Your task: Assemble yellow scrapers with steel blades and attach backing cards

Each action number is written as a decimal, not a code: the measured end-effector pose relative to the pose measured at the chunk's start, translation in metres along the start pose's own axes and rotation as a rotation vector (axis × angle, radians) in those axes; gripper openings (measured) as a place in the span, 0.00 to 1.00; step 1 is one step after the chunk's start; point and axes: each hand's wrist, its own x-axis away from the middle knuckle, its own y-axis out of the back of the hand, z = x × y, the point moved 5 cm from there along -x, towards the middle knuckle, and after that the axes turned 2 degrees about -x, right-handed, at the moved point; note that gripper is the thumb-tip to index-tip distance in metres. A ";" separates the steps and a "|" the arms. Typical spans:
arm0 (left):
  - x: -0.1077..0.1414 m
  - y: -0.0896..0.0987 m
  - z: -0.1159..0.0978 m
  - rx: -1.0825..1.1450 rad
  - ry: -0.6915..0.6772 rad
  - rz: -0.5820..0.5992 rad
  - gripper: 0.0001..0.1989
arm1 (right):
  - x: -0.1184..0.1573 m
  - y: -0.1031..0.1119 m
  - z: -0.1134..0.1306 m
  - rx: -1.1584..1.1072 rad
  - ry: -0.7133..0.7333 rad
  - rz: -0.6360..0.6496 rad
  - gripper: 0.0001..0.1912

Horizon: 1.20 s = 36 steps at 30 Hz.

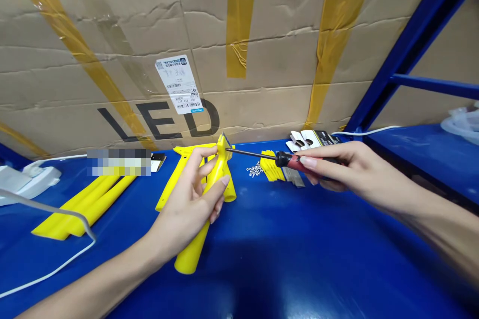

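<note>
My left hand (189, 204) grips a long yellow plastic part (198, 244) upright-tilted, its fingers wrapped around the middle. My right hand (329, 164) comes in from the right, holding a screwdriver (290, 160) with a red and black handle. The screwdriver's thin metal shaft reaches left, and its tip is at the top of the yellow part, seemingly touching it. Behind my left hand lies another yellow plastic piece (175, 174), partly hidden by my fingers.
Yellow plastic rods (82, 212) lie on the blue workbench (262, 269) at left. Small screws (255, 170), stacked flat yellow pieces (271, 167) and white parts (301, 139) sit farther back. A white power strip (28, 183) and cables run along the bench. A taped cardboard box (239, 55) stands behind.
</note>
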 end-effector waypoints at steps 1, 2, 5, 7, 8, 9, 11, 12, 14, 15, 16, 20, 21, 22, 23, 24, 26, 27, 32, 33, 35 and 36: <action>0.000 0.000 -0.001 -0.014 -0.008 -0.001 0.19 | 0.000 -0.003 0.000 -0.092 -0.055 0.031 0.20; 0.000 0.000 -0.001 -0.025 -0.012 0.004 0.19 | 0.001 -0.005 -0.001 -0.176 -0.115 0.057 0.20; -0.001 0.001 -0.001 -0.050 -0.012 0.027 0.18 | 0.004 -0.013 -0.006 -0.374 -0.273 0.123 0.19; -0.003 0.003 0.000 -0.057 -0.012 0.037 0.17 | 0.004 -0.016 -0.011 -0.464 -0.355 0.142 0.19; -0.004 0.004 -0.001 -0.056 -0.017 0.044 0.17 | 0.004 -0.016 -0.014 -0.497 -0.384 0.145 0.18; -0.005 0.005 -0.003 -0.047 -0.027 0.057 0.18 | 0.004 -0.016 -0.016 -0.525 -0.407 0.148 0.18; -0.009 0.006 -0.010 -0.008 -0.057 0.087 0.18 | 0.003 -0.016 -0.020 -0.580 -0.439 0.162 0.18; -0.011 0.006 -0.014 0.020 -0.073 0.101 0.19 | 0.003 -0.017 -0.021 -0.610 -0.448 0.175 0.17; -0.015 0.008 -0.021 0.076 -0.088 0.096 0.21 | 0.002 -0.017 -0.021 -0.667 -0.423 0.184 0.17; -0.018 0.010 -0.023 0.101 -0.087 0.079 0.22 | 0.001 -0.017 -0.019 -0.689 -0.386 0.173 0.16; -0.020 0.012 -0.023 0.127 -0.072 0.052 0.24 | 0.001 -0.016 -0.016 -0.701 -0.342 0.150 0.15; -0.023 0.021 -0.012 0.194 0.102 -0.015 0.28 | -0.001 -0.012 -0.007 -0.619 -0.185 -0.011 0.16; -0.023 0.022 -0.008 0.199 0.146 -0.011 0.27 | 0.000 -0.011 -0.006 -0.562 -0.162 -0.041 0.19; -0.023 0.022 -0.006 0.202 0.175 -0.004 0.27 | 0.000 -0.012 -0.005 -0.501 -0.142 -0.059 0.22; -0.023 0.023 -0.005 0.204 0.190 0.004 0.26 | 0.000 -0.013 -0.005 -0.443 -0.131 -0.064 0.23; -0.023 0.023 -0.005 0.204 0.194 0.013 0.25 | 0.001 -0.014 -0.006 -0.389 -0.126 -0.066 0.23; -0.023 0.024 -0.007 0.197 0.186 0.026 0.24 | 0.002 -0.017 -0.008 -0.291 -0.130 -0.072 0.23; -0.023 0.025 -0.009 0.188 0.183 0.031 0.23 | 0.001 -0.018 -0.009 -0.241 -0.138 -0.073 0.24; -0.031 0.035 -0.014 0.113 0.190 0.019 0.25 | -0.006 -0.031 -0.014 0.017 -0.171 -0.066 0.25; -0.034 0.039 -0.013 0.102 0.191 0.016 0.26 | -0.009 -0.035 -0.013 0.088 -0.157 -0.064 0.23; -0.039 0.047 -0.011 0.090 0.197 0.018 0.26 | -0.015 -0.046 -0.008 0.280 -0.092 -0.053 0.18; -0.042 0.052 -0.010 0.079 0.198 0.024 0.26 | -0.018 -0.052 -0.004 0.392 -0.049 -0.053 0.16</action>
